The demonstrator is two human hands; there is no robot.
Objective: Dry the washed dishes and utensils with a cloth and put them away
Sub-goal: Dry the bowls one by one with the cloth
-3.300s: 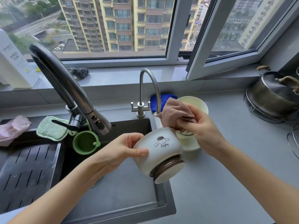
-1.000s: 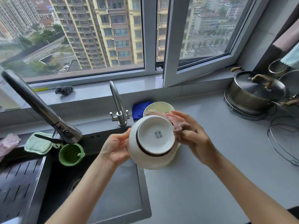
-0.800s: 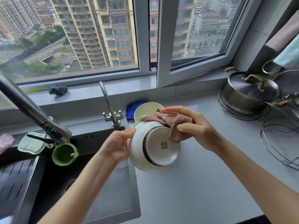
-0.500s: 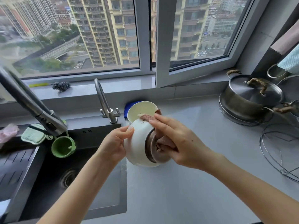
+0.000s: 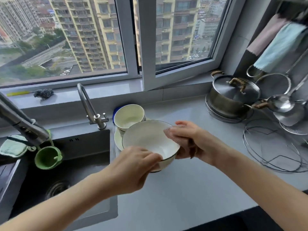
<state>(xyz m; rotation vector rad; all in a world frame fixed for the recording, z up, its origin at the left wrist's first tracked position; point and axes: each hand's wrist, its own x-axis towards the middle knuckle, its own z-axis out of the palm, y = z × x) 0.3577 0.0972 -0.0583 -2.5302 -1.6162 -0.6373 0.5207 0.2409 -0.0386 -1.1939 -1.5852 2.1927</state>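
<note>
You held the white bowl upright above the counter beside the sink's right edge, left hand pinching its near rim, right hand pressing the pink cloth against its far wall; glazed, probably slippery and breakable, it seemed safest supported by rim and foot.

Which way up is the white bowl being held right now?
Upright. The white bowl shows its open, empty inside to the camera, held at the rim by the left hand and the right hand with the cloth.
</note>
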